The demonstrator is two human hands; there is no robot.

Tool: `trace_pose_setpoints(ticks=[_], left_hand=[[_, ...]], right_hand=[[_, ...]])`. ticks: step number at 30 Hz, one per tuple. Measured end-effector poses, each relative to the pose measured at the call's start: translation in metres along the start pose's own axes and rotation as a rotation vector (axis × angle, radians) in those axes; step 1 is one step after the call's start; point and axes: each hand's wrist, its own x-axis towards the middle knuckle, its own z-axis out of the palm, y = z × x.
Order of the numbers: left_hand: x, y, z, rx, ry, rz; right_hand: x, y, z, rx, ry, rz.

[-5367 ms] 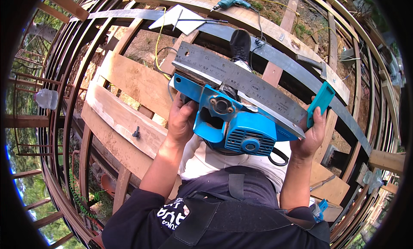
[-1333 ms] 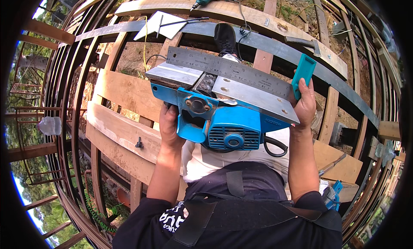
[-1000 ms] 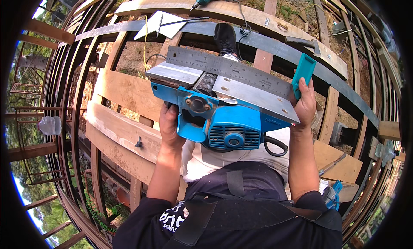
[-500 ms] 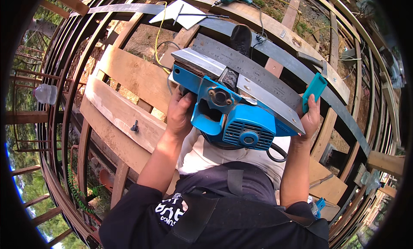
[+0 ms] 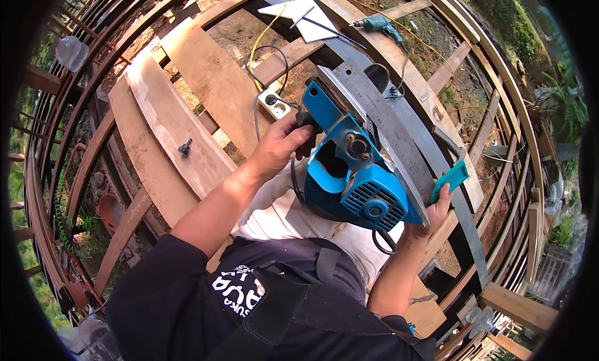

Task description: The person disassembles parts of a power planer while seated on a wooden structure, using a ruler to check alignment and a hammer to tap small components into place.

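A blue electric planer [image 5: 376,195] is held on its side in front of my body, its metal sole facing away from me. My left hand [image 5: 279,147] is closed round the black knob at the planer's left end. My right hand [image 5: 435,216] is closed on the teal handle of a try square [image 5: 450,182], beside the planer's right end. The square's grey steel blade [image 5: 384,117] lies along the sole. Part of the right-hand fingers is hidden behind the handle and the planer.
Wooden boards [image 5: 206,80] lie across dark rails, with a small black knob-headed bolt [image 5: 185,147] on one. A white power strip [image 5: 274,105] with cables sits beyond my left hand. Farther off are a teal drill [image 5: 380,25], a white angular sheet [image 5: 306,18] and a hammer [image 5: 449,141].
The planer and square have tilted, their right end dropping toward me. My left hand now shows more plainly on the knob, and the view has turned, uncovering the power strip.
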Motion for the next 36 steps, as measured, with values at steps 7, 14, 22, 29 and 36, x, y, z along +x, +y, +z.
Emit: trace_pose_setpoints(ticks=[7,14,22,29,36], left_hand=[[0.001,-0.006,-0.004,-0.035,-0.032,-0.003],[-0.003,-0.005,-0.003,0.001,0.005,0.069],[0.004,-0.004,-0.007,0.077,-0.052,0.095],[0.009,-0.002,-0.007,0.029,-0.104,0.023],[0.012,0.005,-0.013,0.076,-0.134,-0.064]], right_hand=[[-0.002,-0.001,0.005,-0.005,0.012,0.029],[-0.010,-0.006,0.029,-0.059,0.111,0.009],[-0.001,0.001,0.002,-0.017,0.028,0.004],[-0.005,-0.003,0.022,0.000,0.147,-0.003],[-0.003,-0.001,0.012,-0.020,0.133,0.009]])
